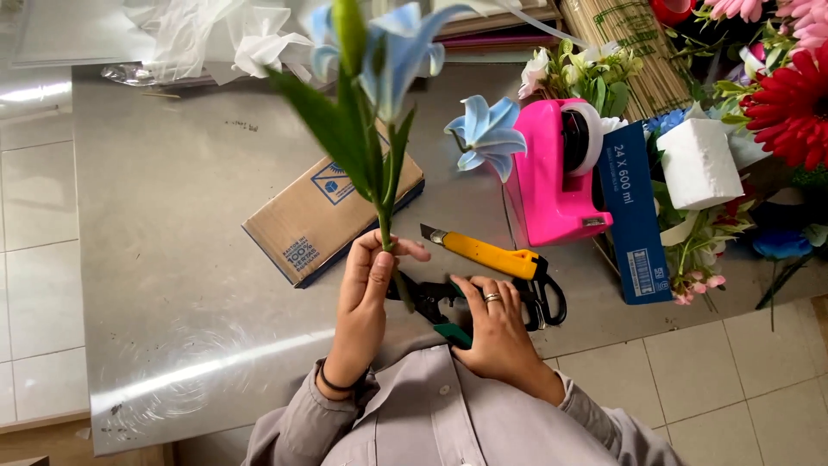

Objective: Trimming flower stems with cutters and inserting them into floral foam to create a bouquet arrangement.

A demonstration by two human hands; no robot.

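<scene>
- Now the left hand is clamped on one stem near its cut end, with the fingers closed round it and the stem held upright over the near edge of the desk.
- The stem carries one blue bloom at its top, one green bud and several long green leaves; they are blurred, close to the camera.
- The right hand lies on one pair of cutters with dark and green handles, fingers curled over them; the grip is closed on the handles, and the dark blades point left, reaching the stem's lower end.
- One yellow knife lies just beyond the right hand, beside one pair of black scissors.
- A second blue bloom rests on the desk, touching one pink tape dispenser.
- One brown carton lies flat behind the stem.
- One blue box stands right of the dispenser, with one white foam block next to it.
- At far right are red and pink flowers; their count cannot be told.
- Crumpled clear plastic lies at the far left.
</scene>
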